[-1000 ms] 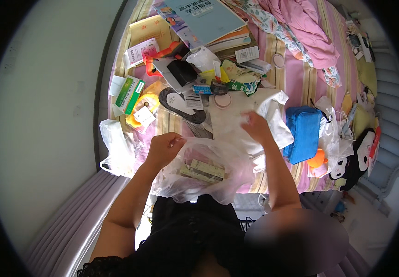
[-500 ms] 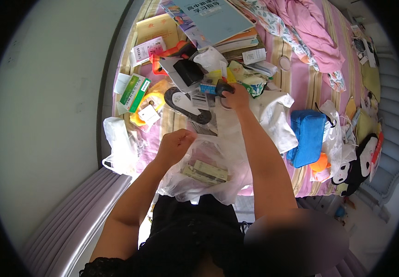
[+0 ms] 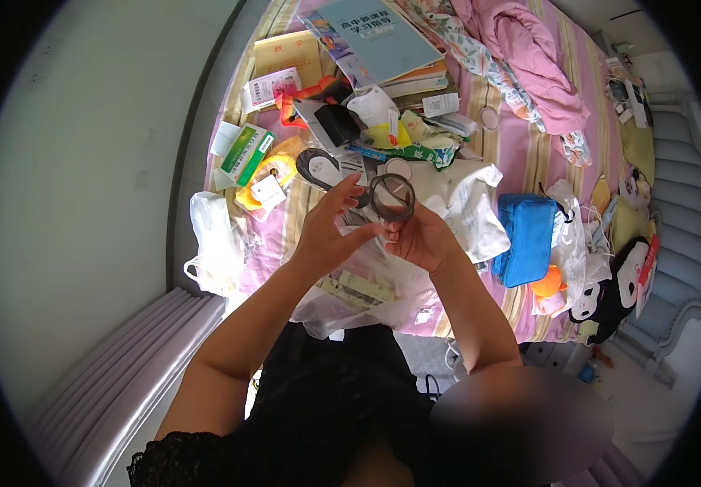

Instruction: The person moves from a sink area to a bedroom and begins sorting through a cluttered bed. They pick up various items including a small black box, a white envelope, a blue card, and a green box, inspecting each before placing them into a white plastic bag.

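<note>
My right hand (image 3: pixel 425 242) pinches the lower edge of a dark ring-shaped roll (image 3: pixel 393 216), which looks like a roll of tape, and holds it up with its hollow centre showing. Close by on its left is my left hand (image 3: pixel 324 226), open, with the fingers apart and the thumb reaching toward the roll. Beneath both hands a clear plastic bag (image 3: pixel 318 307) holds pale narrow boxes (image 3: pixel 367 287). A black-edged insole (image 3: pixel 316 166) lies partly hidden behind my left hand. White cloth (image 3: pixel 472 203) is spread to the right of the roll.
Stacked books (image 3: pixel 383 40), a green-and-white box (image 3: pixel 247 156), a black box (image 3: pixel 337 124) and packets (image 3: pixel 432 152) crowd the striped bed. A white bag (image 3: pixel 212 243) sits at the left edge, a blue case (image 3: pixel 525 239) on the right. Beyond it lies a panda plush (image 3: pixel 617 284).
My right hand has brought the dark roll from the pile back toward me and turned it ring-side up. My left hand has risen to meet it, its fingers now spread.
</note>
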A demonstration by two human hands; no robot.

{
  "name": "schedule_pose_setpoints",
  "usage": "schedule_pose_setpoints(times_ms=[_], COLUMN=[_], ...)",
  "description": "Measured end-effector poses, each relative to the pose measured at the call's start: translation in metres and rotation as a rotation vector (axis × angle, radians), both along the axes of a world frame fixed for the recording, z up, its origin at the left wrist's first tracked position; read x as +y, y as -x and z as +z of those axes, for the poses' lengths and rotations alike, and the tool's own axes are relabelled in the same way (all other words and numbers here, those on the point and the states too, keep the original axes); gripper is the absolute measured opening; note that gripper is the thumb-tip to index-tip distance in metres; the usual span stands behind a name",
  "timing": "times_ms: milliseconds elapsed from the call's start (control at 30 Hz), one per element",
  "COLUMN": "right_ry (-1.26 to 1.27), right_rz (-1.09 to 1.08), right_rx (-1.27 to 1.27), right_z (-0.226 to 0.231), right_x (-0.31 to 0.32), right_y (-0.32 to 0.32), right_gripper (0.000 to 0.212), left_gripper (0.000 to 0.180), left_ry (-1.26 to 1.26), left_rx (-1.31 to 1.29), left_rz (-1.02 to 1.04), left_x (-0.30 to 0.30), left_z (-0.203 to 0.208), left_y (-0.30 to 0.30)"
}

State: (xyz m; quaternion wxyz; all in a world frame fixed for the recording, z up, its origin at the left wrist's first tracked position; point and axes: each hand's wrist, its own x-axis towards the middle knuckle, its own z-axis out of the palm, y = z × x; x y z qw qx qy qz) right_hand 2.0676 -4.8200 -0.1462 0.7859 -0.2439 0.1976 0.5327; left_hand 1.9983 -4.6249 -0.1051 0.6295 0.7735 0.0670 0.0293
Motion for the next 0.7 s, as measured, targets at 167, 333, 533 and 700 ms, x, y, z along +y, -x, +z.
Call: schedule_pose_setpoints(times_ms=[167, 333, 533, 700], right_ry=[0.014, 0.586, 0.405, 0.249], right_rz=[0.114, 0.106, -0.102, -0.072], right_rx=[-0.033, -0.532, -0.839, -0.859], right_z=[0.038, 0.073, 0.108, 0.106], right_x=[0.006, 0.007, 0.003, 0.004], right_y=[0.031, 0.051, 0.076, 0.101], right_gripper=[0.042, 0.037, 0.04, 0.027], left_gripper=[0.066, 0.041, 0.043, 0.047], left_ry=[0.216, 0.876, 1.303, 1.335], left_rx=[-0.06, 0.397, 0.67, 0.848], left_rz=[-0.091, 0.053, -0.001, 0.05], left_x=[-0.008, -0.007, -0.01, -0.027], left_z=[0.015, 0.046, 0.056, 0.068], left_y=[0.011, 0.029, 0.055, 0.075])
